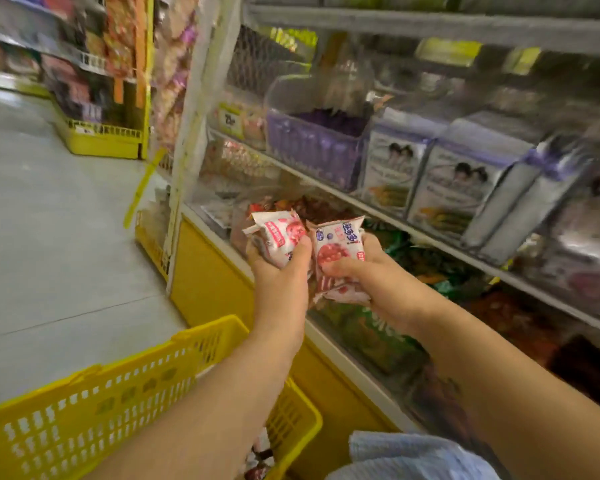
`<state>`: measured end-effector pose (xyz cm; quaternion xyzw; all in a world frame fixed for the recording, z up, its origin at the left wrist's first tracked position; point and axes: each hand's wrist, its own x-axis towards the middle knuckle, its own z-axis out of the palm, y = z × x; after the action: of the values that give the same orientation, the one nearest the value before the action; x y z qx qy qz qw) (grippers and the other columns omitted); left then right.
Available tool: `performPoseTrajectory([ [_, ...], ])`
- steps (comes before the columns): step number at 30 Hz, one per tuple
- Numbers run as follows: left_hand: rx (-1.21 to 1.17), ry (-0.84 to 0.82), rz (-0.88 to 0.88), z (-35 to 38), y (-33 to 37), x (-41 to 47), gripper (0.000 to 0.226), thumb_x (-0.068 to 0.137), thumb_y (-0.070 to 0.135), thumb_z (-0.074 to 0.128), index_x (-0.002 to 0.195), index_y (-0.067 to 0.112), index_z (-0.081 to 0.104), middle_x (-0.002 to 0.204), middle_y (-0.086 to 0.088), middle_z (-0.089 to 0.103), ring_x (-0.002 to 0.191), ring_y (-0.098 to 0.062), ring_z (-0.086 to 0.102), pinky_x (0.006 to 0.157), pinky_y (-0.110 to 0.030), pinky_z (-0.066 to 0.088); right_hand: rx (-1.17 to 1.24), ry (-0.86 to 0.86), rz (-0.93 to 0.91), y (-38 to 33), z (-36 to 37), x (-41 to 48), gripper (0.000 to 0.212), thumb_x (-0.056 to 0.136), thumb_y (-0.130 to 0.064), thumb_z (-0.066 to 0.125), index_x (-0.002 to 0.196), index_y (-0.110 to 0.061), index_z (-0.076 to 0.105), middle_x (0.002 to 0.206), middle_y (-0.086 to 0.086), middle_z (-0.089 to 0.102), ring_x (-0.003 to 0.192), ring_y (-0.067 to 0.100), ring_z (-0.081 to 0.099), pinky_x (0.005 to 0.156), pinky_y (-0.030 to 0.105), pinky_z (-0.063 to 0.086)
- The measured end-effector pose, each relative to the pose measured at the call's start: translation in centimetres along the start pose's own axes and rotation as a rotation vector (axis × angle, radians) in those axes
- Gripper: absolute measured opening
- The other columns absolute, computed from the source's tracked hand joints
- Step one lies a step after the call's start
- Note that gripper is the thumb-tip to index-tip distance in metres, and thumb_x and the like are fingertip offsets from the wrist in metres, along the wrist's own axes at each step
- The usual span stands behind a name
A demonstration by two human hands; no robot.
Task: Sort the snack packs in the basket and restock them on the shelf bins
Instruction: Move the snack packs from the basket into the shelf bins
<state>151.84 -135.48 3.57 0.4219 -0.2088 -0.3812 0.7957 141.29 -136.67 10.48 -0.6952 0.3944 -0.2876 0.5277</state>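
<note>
Below and left of the hands sits a yellow slotted plastic basket (146, 403), with some dark packs showing inside. The left hand (279, 271) clutches a bunch of small white-and-pink foil snack packs (279, 237). Just beside it, the right hand (355, 271) grips a second bunch (338, 249) of the same kind. Beyond both hands lies the yellow-fronted bottom shelf bin (212, 271). It seems best to find the bin with matching packs first, then lower each bunch in flat rather than drop it.
</note>
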Motion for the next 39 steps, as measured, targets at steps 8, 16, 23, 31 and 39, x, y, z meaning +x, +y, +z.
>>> performPoseTrajectory([
  [8, -0.060, -0.203, 0.163, 11.4, 7.6, -7.3, 0.087, 0.067, 0.052, 0.066, 0.142, 0.033, 0.028, 0.129, -0.001, 0.058, 0.112, -0.023, 0.061, 0.097, -0.051, 0.048, 0.041, 0.479, -0.319, -8.4, -5.6, -7.7, 0.046, 0.092, -0.011, 0.051, 0.121, -0.029, 0.020, 0.111, 0.014, 0.056, 0.079, 0.010, 0.068, 0.071, 0.021, 0.056],
  [16, -0.004, -0.265, 0.348, 19.2, 10.7, -12.1, 0.073, 0.092, 0.031, 0.060, 0.149, 0.016, 0.018, 0.138, -0.003, 0.050, 0.115, -0.010, 0.052, 0.074, -0.006, 0.033, -0.053, 0.746, -0.655, -10.6, -10.6, -12.7, 0.044, 0.090, -0.023, 0.061, 0.131, -0.026, 0.044, 0.119, -0.002, 0.063, 0.107, 0.012, 0.063, 0.096, 0.043, 0.050],
  [23, 0.051, -0.453, 0.265, 22.1, 9.5, -12.6, 0.072, 0.092, 0.036, 0.059, 0.148, 0.019, 0.018, 0.122, 0.009, 0.048, 0.113, -0.010, 0.050, 0.091, -0.027, 0.039, -0.222, 0.763, -0.614, -10.6, -16.1, -13.9, 0.037, 0.089, -0.020, 0.064, 0.123, -0.030, 0.055, 0.103, -0.010, 0.070, 0.090, 0.002, 0.067, 0.079, 0.025, 0.056],
  [31, 0.049, -0.557, 0.277, 21.8, 10.2, -7.6, 0.046, 0.090, 0.032, 0.064, 0.129, 0.021, 0.042, 0.108, 0.011, 0.061, 0.087, 0.001, 0.063, 0.077, -0.027, 0.057, -0.964, 0.851, -0.011, -12.0, -24.9, -10.0, 0.057, 0.085, -0.034, 0.060, 0.135, -0.035, 0.034, 0.131, 0.013, 0.041, 0.103, 0.032, 0.055, 0.087, 0.035, 0.048],
  [39, 0.120, -0.645, 0.387, 22.8, 10.8, -5.0, 0.039, 0.089, 0.030, 0.065, 0.122, 0.027, 0.045, 0.104, 0.019, 0.062, 0.101, -0.005, 0.063, 0.097, -0.042, 0.051, -1.475, 0.787, 0.239, -10.7, -26.9, -4.0, 0.061, 0.091, -0.052, 0.051, 0.145, -0.030, 0.032, 0.148, 0.012, 0.026, 0.120, 0.042, 0.048, 0.086, 0.043, 0.045],
])
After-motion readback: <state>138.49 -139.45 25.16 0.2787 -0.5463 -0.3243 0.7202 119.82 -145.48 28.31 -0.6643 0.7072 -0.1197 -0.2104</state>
